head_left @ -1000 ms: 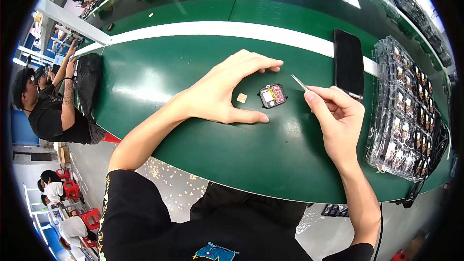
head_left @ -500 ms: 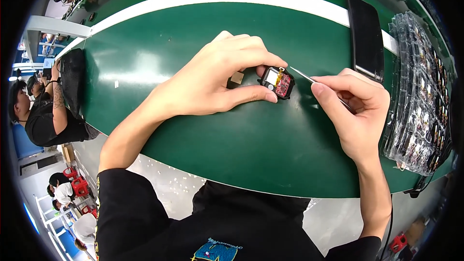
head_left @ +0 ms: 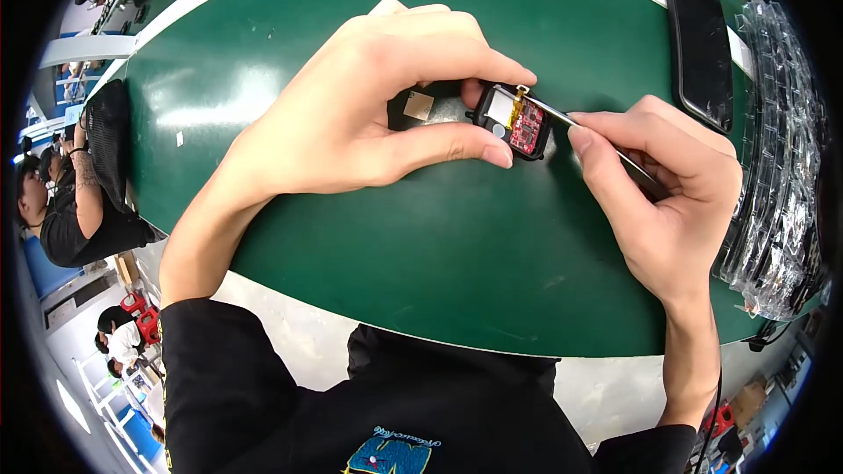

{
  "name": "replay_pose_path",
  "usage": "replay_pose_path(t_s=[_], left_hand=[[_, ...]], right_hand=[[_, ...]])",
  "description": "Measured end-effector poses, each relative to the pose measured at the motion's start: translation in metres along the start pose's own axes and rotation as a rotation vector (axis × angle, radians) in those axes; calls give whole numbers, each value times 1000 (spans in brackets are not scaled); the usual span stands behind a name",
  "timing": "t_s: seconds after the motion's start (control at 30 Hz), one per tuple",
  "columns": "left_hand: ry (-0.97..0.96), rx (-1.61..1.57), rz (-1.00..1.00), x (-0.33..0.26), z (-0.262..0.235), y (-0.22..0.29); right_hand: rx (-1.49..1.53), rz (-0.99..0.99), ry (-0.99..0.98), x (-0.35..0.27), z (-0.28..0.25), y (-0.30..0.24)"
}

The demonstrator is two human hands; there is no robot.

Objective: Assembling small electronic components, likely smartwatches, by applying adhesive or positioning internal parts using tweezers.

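table (head_left: 369, 290): glossy green | tool (head_left: 562, 116): shiny metal | trays (head_left: 781, 167): clear plastic

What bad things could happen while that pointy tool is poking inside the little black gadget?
The tweezers in the right hand touch the open gadget right by its red circuit board, so a slip might scratch it or tear the small yellow strip. The left hand pinches the gadget with just thumb and fingertip; it could twist or pop out. The small tan square lies loose on the green table under the left hand and could get knocked away.
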State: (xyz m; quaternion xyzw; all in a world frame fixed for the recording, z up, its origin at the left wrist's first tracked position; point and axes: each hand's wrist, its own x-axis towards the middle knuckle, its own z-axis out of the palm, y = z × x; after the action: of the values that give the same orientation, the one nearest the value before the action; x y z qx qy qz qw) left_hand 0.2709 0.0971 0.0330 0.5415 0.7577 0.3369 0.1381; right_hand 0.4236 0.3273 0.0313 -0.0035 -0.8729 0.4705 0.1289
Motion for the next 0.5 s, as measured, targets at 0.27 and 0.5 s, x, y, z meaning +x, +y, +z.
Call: replay_pose_path(t_s=[0.27,0.5], left_hand=[[37,-48,-41,3,0,3],[40,-50,-50,3,2,4]], right_hand=[[-62,-166,27,-2,-3,8],[-152,-266,51,-3,0,7]])
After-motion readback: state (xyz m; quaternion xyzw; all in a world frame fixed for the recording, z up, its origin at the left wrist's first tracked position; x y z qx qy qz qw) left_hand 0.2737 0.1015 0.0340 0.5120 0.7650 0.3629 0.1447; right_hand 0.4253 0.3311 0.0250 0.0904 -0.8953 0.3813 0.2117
